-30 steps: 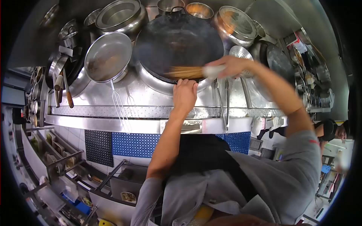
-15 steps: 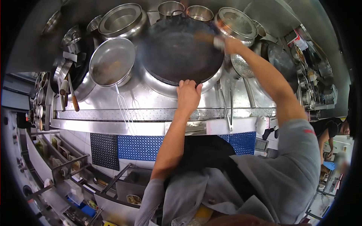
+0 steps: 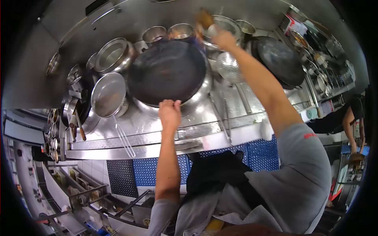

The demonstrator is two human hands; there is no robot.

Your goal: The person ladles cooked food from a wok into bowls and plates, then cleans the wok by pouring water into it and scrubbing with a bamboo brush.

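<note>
A large black wok (image 3: 167,72) sits tilted on the steel stove ring, its dark inside facing me. At its near rim, my left hand (image 3: 170,114) has its fingers curled over the edge. Held up past the wok's far right side, my right hand (image 3: 223,39) grips a wok brush (image 3: 205,19) with brown bristles and a pale binding; motion blurs it slightly. Below that hand are a lidded steel pot (image 3: 230,29) and a perforated skimmer (image 3: 229,67), whose handle points toward me.
A long-handled strainer (image 3: 109,94) rests over a pot at left. Behind the wok stand steel bowls (image 3: 181,31). Tongs (image 3: 221,118) lie on the counter. To the right is a second dark wok (image 3: 281,61). Another person (image 3: 352,118) works at the far right.
My right hand has lifted the brush from over the wok to beyond its far right edge. The left hand stays at the near rim. The whole view has shifted and turned.
</note>
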